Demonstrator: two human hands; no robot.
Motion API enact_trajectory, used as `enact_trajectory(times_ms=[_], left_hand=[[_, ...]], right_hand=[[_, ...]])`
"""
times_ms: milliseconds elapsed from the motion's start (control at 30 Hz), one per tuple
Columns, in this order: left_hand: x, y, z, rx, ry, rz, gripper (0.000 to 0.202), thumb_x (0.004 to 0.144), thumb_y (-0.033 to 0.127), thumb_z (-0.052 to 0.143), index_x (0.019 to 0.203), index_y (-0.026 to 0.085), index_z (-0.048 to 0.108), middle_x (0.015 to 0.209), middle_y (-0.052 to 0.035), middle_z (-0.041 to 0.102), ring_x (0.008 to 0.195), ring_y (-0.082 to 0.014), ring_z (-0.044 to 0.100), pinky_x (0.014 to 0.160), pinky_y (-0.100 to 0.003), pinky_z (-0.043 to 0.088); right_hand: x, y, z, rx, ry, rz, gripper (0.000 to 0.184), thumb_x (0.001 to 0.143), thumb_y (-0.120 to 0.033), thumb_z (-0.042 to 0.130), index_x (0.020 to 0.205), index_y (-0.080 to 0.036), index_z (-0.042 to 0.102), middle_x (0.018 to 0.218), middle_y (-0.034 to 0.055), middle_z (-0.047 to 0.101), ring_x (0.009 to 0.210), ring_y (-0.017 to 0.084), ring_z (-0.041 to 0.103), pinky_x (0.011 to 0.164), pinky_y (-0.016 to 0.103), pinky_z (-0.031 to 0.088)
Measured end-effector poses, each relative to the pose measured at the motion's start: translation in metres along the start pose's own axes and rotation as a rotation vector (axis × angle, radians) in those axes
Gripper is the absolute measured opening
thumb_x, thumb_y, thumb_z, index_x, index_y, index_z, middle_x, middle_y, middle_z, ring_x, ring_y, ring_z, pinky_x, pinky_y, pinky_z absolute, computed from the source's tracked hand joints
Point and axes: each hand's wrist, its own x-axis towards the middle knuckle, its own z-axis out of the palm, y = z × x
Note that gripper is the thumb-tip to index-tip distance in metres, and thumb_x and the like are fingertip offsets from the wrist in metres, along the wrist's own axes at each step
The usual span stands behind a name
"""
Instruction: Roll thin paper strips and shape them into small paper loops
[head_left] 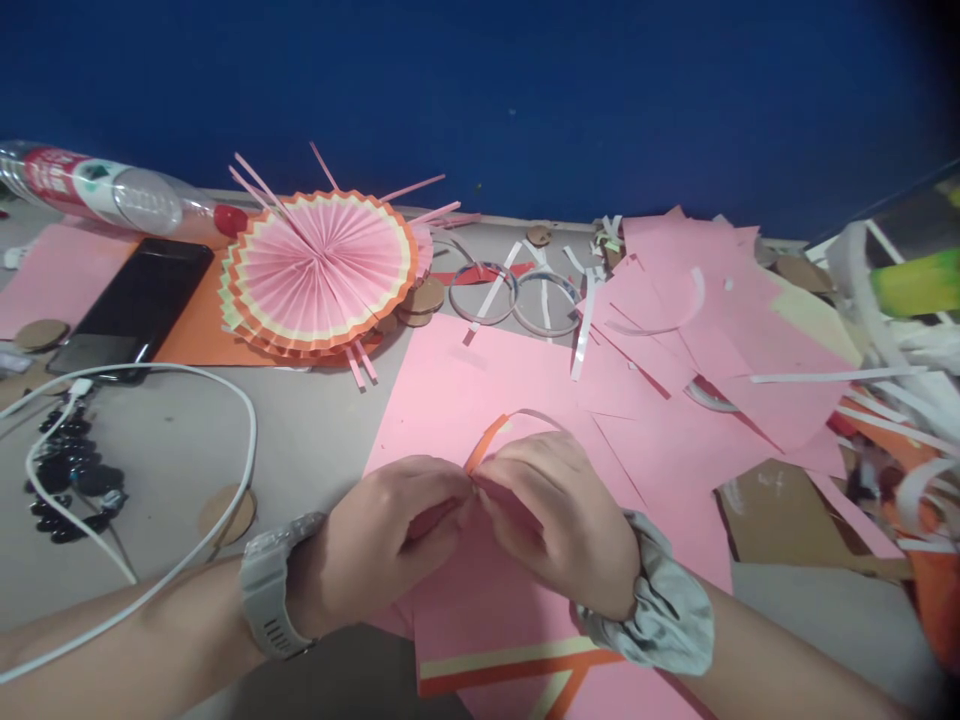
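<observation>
My left hand (pixel 405 515) and my right hand (pixel 562 515) meet fingertip to fingertip over pink paper. Both are closed in a pinch at the lower end of a narrow orange paper strip (pixel 487 443). A thin pale band (pixel 541 416) curls from the strip's top over the back of my right hand. The exact spot gripped is hidden by my fingers. Below my hands lies a pink sheet (pixel 487 615) edged in cream and orange. A larger pink sheet (pixel 465 375) spreads behind them.
A pleated paper rosette (pixel 322 265) with pink sticks lies at back left, near a phone (pixel 135 305) and a plastic bottle (pixel 120 190). A white cable (pixel 251 430) crosses my left forearm. Two tape rolls (pixel 516 290) lie behind; pink scraps (pixel 697 300) and cardboard (pixel 780 515) are at right.
</observation>
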Motion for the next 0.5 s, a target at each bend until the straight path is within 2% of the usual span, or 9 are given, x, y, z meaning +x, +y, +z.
enact_trajectory(times_ms=[133,333,400,500], left_hand=[[0.0009,-0.0005,0.001,0.011,0.009,0.006,0.016,0.082,0.011,0.042,0.086,0.018,0.057,0.083,-0.0019,0.06,0.079,-0.0143,0.054,0.075,-0.025,0.043],[0.0003,0.0008,-0.0003,0.007,0.054,-0.026,0.015,0.082,0.01,0.042,0.088,0.018,0.055,0.078,-0.0013,0.058,0.071,-0.0126,0.051,0.069,-0.024,0.042],[0.0,0.002,-0.0019,-0.041,0.054,0.001,0.016,0.081,0.01,0.043,0.09,0.017,0.054,0.079,-0.002,0.058,0.07,-0.0127,0.051,0.067,-0.024,0.042],[-0.0001,0.0026,-0.0035,-0.109,0.05,0.055,0.015,0.081,0.019,0.048,0.095,0.016,0.053,0.081,-0.0038,0.058,0.073,-0.0146,0.052,0.066,-0.026,0.043]], right_hand=[[0.0003,0.0017,-0.0001,0.037,0.004,0.012,0.013,0.08,-0.012,0.048,0.089,-0.02,0.053,0.083,0.0027,0.06,0.078,0.017,0.051,0.072,0.035,0.039],[0.0019,0.0042,0.0001,0.132,0.118,0.046,0.017,0.078,-0.007,0.049,0.089,-0.02,0.053,0.08,0.002,0.058,0.079,0.016,0.051,0.075,0.035,0.041],[0.0017,0.0048,0.0006,0.147,0.119,0.029,0.017,0.077,-0.007,0.05,0.087,-0.02,0.052,0.08,0.0018,0.057,0.078,0.015,0.051,0.075,0.035,0.041],[0.0011,0.0042,0.0017,0.161,0.097,-0.046,0.017,0.075,-0.008,0.05,0.086,-0.02,0.051,0.078,0.0012,0.057,0.075,0.015,0.05,0.07,0.033,0.041]])
